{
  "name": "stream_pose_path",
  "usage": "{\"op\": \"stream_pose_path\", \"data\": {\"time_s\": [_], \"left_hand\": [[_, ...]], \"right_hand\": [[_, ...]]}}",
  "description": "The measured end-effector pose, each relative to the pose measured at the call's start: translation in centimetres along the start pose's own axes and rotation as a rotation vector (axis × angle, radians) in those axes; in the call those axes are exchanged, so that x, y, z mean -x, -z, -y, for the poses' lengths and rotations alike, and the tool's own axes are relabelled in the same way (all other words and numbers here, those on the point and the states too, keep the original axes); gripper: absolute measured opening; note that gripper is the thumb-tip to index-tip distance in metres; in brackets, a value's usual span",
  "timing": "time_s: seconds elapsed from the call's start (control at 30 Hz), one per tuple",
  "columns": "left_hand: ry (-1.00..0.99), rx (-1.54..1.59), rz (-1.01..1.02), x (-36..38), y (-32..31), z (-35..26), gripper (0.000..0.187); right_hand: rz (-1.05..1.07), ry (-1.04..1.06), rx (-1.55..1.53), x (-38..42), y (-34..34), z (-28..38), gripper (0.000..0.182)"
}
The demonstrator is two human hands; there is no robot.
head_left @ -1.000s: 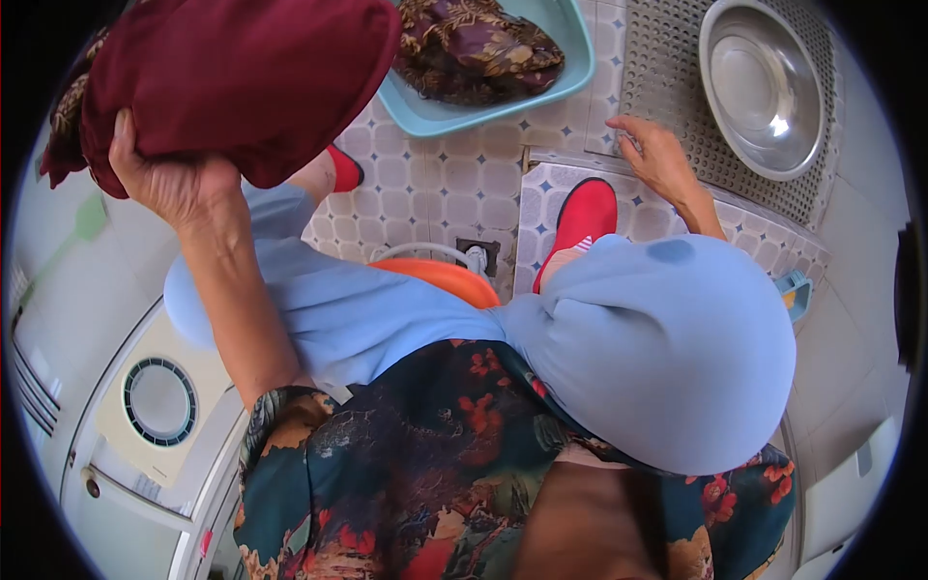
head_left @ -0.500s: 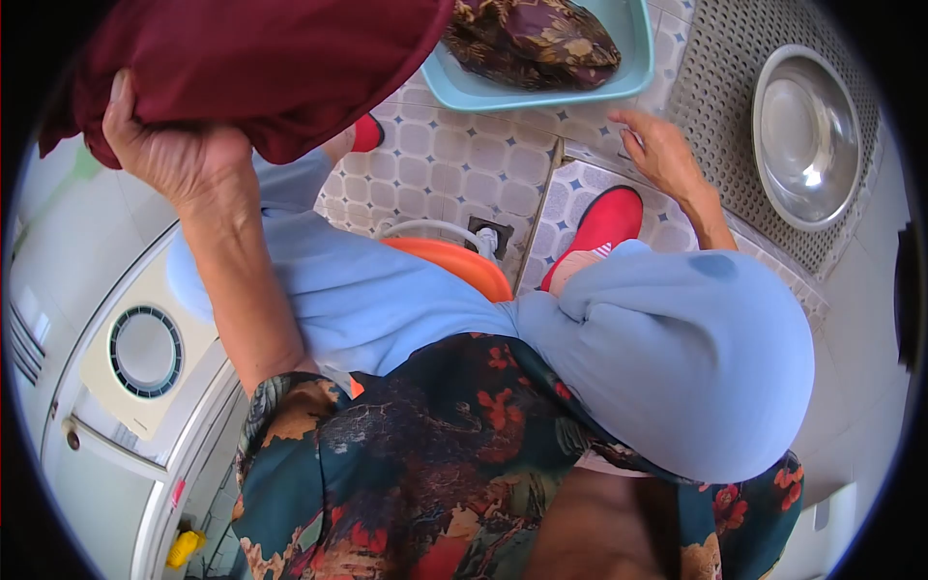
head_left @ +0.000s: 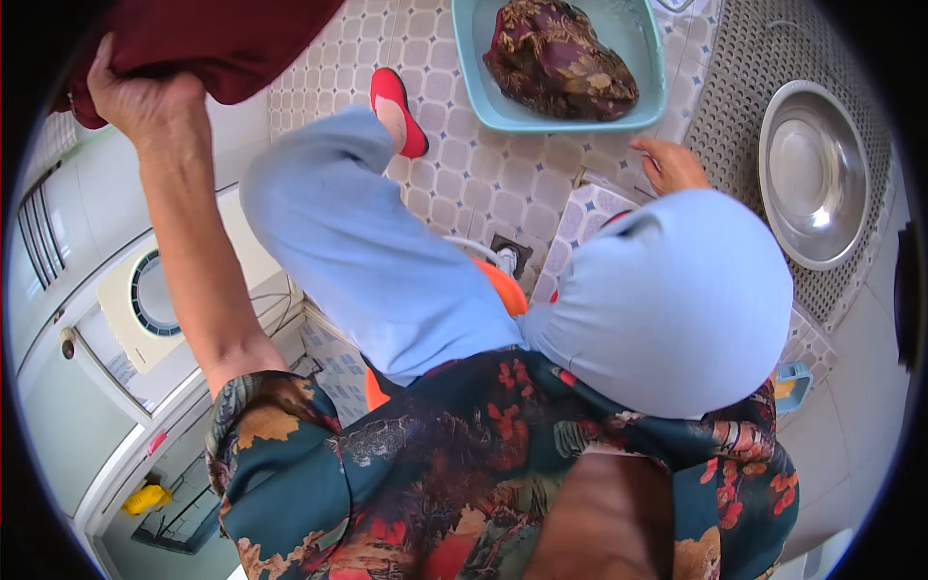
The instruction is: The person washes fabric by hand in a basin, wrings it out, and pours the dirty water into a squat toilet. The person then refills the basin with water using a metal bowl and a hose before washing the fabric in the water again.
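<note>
My left hand [head_left: 150,101], raised at the upper left, grips a dark red cloth [head_left: 227,43]. Part of the cloth runs out of view at the top. A light blue basin [head_left: 570,126] stands on the tiled floor at the top, and in it lies a bunched brown and maroon fabric with a gold floral pattern [head_left: 561,63]. My right hand [head_left: 677,166] hangs beyond my knee, close to the basin's near right corner but apart from it. Its visible fingers are loosely apart with nothing in them; my knee hides the wrist.
A shiny steel bowl [head_left: 817,184] sits on a grey perforated mat [head_left: 739,92] at the right. Under me shows an orange seat [head_left: 503,288], near a floor drain with a hose [head_left: 507,256]. A raised tiled ledge [head_left: 585,208] borders the floor there.
My left hand has carried the dark red cloth farther up and left. My left leg has swung with my body's turn. My knee now covers more of my right arm.
</note>
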State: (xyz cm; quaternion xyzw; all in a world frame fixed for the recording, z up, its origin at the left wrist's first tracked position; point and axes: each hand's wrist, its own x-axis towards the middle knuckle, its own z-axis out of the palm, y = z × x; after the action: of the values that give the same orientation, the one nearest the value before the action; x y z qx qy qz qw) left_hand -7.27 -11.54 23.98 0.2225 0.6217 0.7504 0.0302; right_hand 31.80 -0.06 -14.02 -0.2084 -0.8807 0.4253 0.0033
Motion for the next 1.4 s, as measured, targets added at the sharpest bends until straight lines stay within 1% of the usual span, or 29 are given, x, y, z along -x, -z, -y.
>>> {"op": "stream_pose_path", "data": {"time_s": [0.03,0.07,0.1,0.13,0.17,0.2,0.23,0.27,0.33,0.37,0.47,0.53,0.6,0.67,0.73,0.77,0.83,0.87,0.93,1.0,1.07,1.13,1.2,1.3,1.33,1.37,1.4], "left_hand": [[-0.026,-0.044,0.016,-0.4,0.1,-0.4,0.040],[-0.010,-0.046,0.026,-0.6,0.0,-0.3,0.040],[-0.082,-0.061,0.056,-0.3,-0.5,-0.3,0.037],[-0.145,-0.080,0.077,0.1,-0.6,0.1,0.034],[-0.182,-0.096,0.097,0.1,-0.9,0.7,0.038],[-0.164,-0.094,0.089,-0.7,-0.8,1.4,0.038],[-0.153,-0.097,0.143,-1.8,-0.4,2.4,0.039],[-0.141,-0.100,0.199,-2.9,0.3,3.3,0.040],[-0.100,-0.108,0.190,-5.0,2.1,5.2,0.040],[-0.080,-0.124,0.198,-6.0,2.6,6.0,0.040],[-0.026,-0.154,0.225,-9.0,4.7,9.2,0.039],[-0.011,-0.172,0.227,-8.7,5.8,9.6,0.038],[0.114,-0.072,0.086,-6.7,6.8,9.3,0.037],[0.154,-0.051,0.030,-7.7,9.4,9.9,0.035],[0.196,-0.120,-0.018,-6.8,10.1,9.4,0.038],[0.160,-0.110,-0.006,-7.0,10.9,9.1,0.038],[0.245,0.065,0.029,-7.6,12.3,9.1,0.030],[0.219,0.085,0.037,-8.0,13.1,9.2,0.030],[0.288,0.202,0.080,-8.9,14.4,9.3,0.027],[0.267,0.223,0.068,-8.5,14.1,8.8,0.024],[0.283,0.261,0.023,-8.5,14.3,8.5,0.023],[0.267,0.299,0.017,-8.8,14.7,8.2,0.022],[0.246,0.333,0.007,-9.2,15.4,7.9,0.022],[0.208,0.355,0.013,-9.6,16.8,7.1,0.023],[0.206,0.340,-0.019,-9.6,17.2,6.6,0.027],[0.201,0.324,-0.047,-9.6,17.4,6.1,0.031],[0.189,0.327,-0.034,-9.6,17.8,5.7,0.031]], "right_hand": [[0.010,-0.006,-0.006,0.1,-1.4,-0.8,0.027],[0.032,0.032,-0.222,0.1,-2.9,-1.6,0.026],[0.055,0.061,-0.440,0.9,-4.0,-2.1,0.026],[0.073,0.033,-0.448,1.9,-3.4,0.1,0.026],[0.078,-0.009,-0.335,2.2,-2.6,2.5,0.026],[0.078,-0.040,-0.209,2.0,-1.5,4.0,0.026],[0.042,0.051,-0.228,2.3,-1.4,4.1,0.027],[0.062,0.035,-0.225,2.7,-1.4,4.3,0.027],[0.027,0.038,-0.187,3.0,-0.8,4.5,0.027],[0.077,-0.044,-0.194,3.4,0.0,4.7,0.028],[0.090,-0.132,-0.134,3.7,0.7,4.0,0.026],[0.077,-0.126,-0.113,4.2,1.1,3.6,0.026],[0.027,-0.088,-0.080,3.5,2.3,3.4,0.026],[0.127,-0.127,0.013,3.6,3.8,4.2,0.026],[0.105,-0.088,0.019,3.7,5.0,4.7,0.027],[0.071,-0.069,0.023,3.8,5.8,4.9,0.027],[0.110,-0.080,0.091,3.7,7.9,5.4,0.027],[0.083,-0.068,0.108,3.6,9.0,6.5,0.027],[0.052,-0.140,0.108,3.4,11.3,8.3,0.028],[0.022,-0.126,0.147,3.5,13.2,8.7,0.026],[0.010,-0.213,0.150,3.5,15.4,9.6,0.023],[-0.035,-0.187,0.163,3.5,17.2,10.5,0.022],[-0.030,-0.333,0.160,3.3,19.3,12.0,0.025],[-0.090,-0.283,0.202,4.1,21.6,11.9,0.025],[-0.119,-0.274,0.193,4.6,22.2,11.9,0.026],[-0.136,-0.315,0.145,5.1,22.9,11.2,0.026],[-0.153,-0.310,0.142,5.6,23.6,10.6,0.026]]}}
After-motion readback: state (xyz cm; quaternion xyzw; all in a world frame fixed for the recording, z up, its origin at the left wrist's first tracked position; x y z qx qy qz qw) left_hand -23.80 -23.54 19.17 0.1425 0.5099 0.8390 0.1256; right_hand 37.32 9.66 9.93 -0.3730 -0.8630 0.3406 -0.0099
